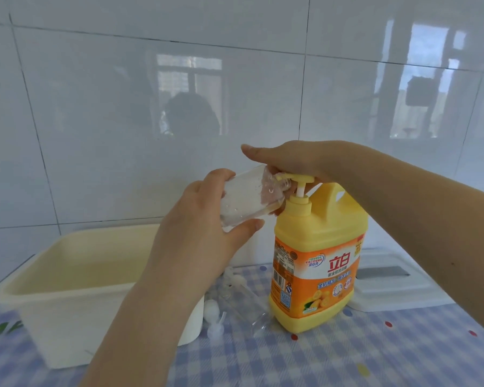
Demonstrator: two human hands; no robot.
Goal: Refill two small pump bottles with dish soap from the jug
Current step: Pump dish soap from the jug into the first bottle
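Observation:
A yellow dish soap jug (316,263) with an orange label stands upright on the checked tablecloth. My right hand (294,160) lies palm down on its pump head (299,178). My left hand (207,219) holds a small clear bottle (249,196) tilted sideways, its open neck up against the pump spout. A little pale liquid lies in the bottle's lower side. A second clear bottle (252,308) lies on its side on the cloth beside the jug's base, with two white pump tops (215,317) next to it.
A cream plastic tub (67,280) sits at the left on the blue checked tablecloth (375,353). A white lidded box (397,286) stands behind the jug at the right. A tiled wall rises close behind.

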